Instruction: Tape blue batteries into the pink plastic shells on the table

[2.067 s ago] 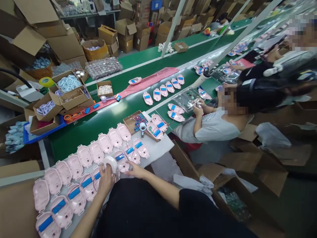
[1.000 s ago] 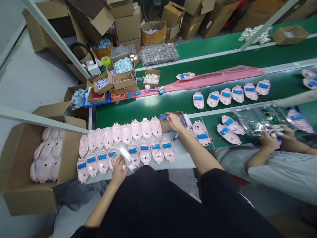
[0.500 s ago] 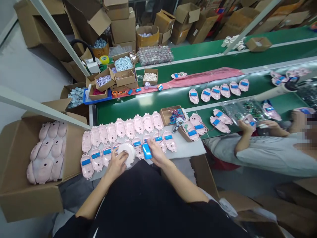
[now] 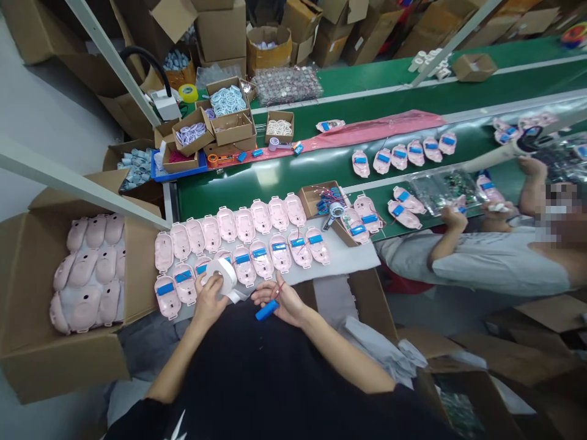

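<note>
My left hand (image 4: pixel 211 300) is closed on a roll of white tape (image 4: pixel 228 275), with its fingers in the core. A short loose end of the tape (image 4: pixel 235 297) sticks out at the roll's lower right. In my right hand (image 4: pixel 290 305), a blue battery pack (image 4: pixel 266 310) lies tilted, its thin red wires running up past the fingers. Both hands are at the near edge of the bench, in front of a row of pink plastic shells (image 4: pixel 280 260) with blue batteries in them. Behind that row stand pink shells (image 4: pixel 226 225) without batteries.
A carton (image 4: pixel 132 269) of pink shells stands at the left. A small box (image 4: pixel 314 205) holds blue batteries with wires, beside a tape dispenser (image 4: pixel 336 211). Further back runs a green conveyor (image 4: pixel 220 192). At the right a co-worker (image 4: pixel 486 260) handles parts.
My right hand has moved down and turned, so the battery pack now shows its narrow side and its wires. The tape roll has shifted slightly left and tilted, with a loose end now showing.
</note>
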Motion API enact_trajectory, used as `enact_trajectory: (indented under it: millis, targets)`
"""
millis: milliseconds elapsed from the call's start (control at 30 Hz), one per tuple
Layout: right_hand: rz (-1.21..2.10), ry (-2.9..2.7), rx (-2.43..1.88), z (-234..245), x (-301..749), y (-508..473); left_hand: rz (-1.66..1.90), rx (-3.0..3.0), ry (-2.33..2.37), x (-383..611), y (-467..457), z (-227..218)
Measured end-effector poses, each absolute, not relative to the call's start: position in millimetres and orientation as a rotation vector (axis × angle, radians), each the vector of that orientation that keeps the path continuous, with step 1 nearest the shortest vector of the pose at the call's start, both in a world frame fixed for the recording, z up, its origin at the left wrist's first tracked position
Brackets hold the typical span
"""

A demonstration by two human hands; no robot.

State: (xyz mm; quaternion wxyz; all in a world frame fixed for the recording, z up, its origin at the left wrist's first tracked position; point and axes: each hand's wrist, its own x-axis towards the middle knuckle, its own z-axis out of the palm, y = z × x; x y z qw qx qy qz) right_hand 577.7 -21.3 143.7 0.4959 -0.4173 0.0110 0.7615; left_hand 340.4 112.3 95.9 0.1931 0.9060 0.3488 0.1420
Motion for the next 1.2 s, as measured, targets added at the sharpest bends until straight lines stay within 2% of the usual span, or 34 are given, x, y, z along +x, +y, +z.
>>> enact_trajectory:
  millis: [233, 400, 633, 867, 1100, 1200]
  targets:
    - [1.978, -0.174, -0.935, 147.9, 581.3, -44.6, 0.409, 2.476, 0.989, 335.8, 103.5, 89.0]
    - [2.050, -0.435, -1.040, 146.5, 596.0, -44.2, 0.407, 2.511, 0.962, 340.1, 98.2, 92.8]
    - [1.616, -0.669, -1.447, 121.6, 574.2, -37.3, 0.386, 2.522, 0.930, 343.6, 93.2, 98.8]
    - [1.683, -0.324, -1.311, 119.7, 584.2, -21.4, 0.330, 2.550, 0.938, 345.3, 90.5, 107.6]
    - [1.171, -1.092, -1.625, 154.2, 600.4, 3.4, 0.180, 2.642, 0.949, 356.2, 84.9, 131.7]
    - [1.163, -1.243, -1.717, 158.0, 600.7, 9.5, 0.152, 2.661, 0.968, 361.0, 83.8, 139.4]
